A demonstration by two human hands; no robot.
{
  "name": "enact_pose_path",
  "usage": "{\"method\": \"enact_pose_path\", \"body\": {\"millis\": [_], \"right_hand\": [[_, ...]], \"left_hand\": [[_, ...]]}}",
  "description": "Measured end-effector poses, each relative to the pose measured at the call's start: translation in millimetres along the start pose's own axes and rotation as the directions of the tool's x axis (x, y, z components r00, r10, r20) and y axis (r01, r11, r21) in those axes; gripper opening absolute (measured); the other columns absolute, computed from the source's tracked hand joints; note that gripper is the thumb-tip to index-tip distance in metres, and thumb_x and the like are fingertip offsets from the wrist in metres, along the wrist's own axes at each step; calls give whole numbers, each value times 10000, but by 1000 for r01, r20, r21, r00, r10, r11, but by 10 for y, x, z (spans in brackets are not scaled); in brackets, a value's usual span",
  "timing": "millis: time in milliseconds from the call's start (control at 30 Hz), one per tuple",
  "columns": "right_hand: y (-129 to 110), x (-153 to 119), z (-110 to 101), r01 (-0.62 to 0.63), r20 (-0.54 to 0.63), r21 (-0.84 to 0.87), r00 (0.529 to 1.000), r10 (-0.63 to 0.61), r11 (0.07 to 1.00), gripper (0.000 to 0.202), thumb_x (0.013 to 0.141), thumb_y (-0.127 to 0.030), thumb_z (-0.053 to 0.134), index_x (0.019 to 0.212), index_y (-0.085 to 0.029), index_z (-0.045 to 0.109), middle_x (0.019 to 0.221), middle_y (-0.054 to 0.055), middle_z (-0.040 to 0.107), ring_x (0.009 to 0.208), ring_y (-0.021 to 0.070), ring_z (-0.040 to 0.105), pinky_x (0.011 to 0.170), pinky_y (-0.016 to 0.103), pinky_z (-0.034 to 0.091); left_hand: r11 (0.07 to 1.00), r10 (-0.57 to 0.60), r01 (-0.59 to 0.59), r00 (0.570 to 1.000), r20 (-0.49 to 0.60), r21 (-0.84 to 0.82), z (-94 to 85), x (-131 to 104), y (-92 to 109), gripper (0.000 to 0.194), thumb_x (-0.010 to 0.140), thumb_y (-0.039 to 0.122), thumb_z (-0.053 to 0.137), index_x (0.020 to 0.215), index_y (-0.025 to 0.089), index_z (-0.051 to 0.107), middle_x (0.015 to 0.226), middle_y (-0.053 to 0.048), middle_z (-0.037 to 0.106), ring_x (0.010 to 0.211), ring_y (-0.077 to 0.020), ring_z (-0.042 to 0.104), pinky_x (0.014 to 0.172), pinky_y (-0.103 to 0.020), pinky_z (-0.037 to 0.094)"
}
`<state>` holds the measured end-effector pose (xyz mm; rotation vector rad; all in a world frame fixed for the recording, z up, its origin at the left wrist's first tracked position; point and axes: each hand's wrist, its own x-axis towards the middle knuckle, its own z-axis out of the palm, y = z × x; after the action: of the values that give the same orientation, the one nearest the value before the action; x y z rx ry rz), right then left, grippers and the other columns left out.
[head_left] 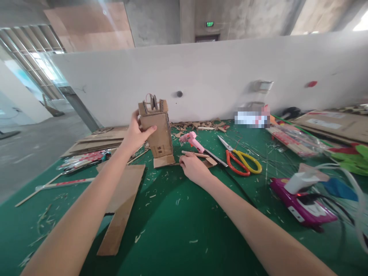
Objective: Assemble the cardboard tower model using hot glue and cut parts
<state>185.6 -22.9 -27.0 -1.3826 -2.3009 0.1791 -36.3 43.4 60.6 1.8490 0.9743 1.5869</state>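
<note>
My left hand is wrapped round the upper left side of an upright cardboard tower, its thumb across the front face. Thin discs and a bit of wire show at the tower's top, and a cardboard flap spreads at its foot. To the right of the base, my right hand is closed with its fingertips at a thin strip joined to the base; exactly what they pinch is hidden. A wooden stick lies just above that hand. Behind it rests a pink glue gun.
Scissors with red and yellow handles lie right of my right hand. A purple power strip with cables is farther right. Cut cardboard lies beside my left forearm, and scraps line the white wall.
</note>
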Motion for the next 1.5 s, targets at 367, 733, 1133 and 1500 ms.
{"method": "enact_pose_path", "body": {"millis": [367, 733, 1133, 1500], "right_hand": [[4, 12, 32, -10, 25, -6, 1000, 10, 1000, 217, 913, -149, 452, 963, -149, 662, 1086, 148, 630, 1252, 239, 462, 1028, 360, 358], [3, 1, 24, -12, 8, -15, 1000, 12, 1000, 208, 906, -166, 463, 1007, -136, 643, 1161, 156, 611, 1256, 243, 467, 1019, 354, 368], [-48, -33, -101, 50, 102, -101, 994, -40, 994, 235, 911, -126, 418, 933, -162, 650, 994, 120, 638, 1028, 235, 577, 893, 338, 436], [-208, -120, -419, 2, 173, -481, 980, 93, 877, 289, 853, -22, 408, 994, -107, 646, 1027, 180, 650, 984, 276, 626, 700, 327, 516]], "left_hand": [[1000, -1, 1, 1000, 6, 27, 13, -21, 8, 663, 748, 243, 739, 1306, 286, 385, 1321, -98, 541, 1204, -276, 544, 999, -462, 486], [997, 51, -52, 998, 21, 63, 57, -37, -4, 740, 721, 259, 768, 1329, 299, 350, 1308, -98, 533, 1205, -293, 537, 971, -450, 508], [996, 21, -20, 1000, -13, 91, 65, -37, 65, 719, 756, 254, 730, 1357, 282, 337, 1312, -105, 526, 1185, -277, 552, 975, -436, 507], [993, 4, -8, 999, 32, 118, -1, -77, 22, 832, 748, 249, 733, 1412, 301, 234, 1363, -138, 480, 1196, -310, 538, 955, -494, 511]]}}
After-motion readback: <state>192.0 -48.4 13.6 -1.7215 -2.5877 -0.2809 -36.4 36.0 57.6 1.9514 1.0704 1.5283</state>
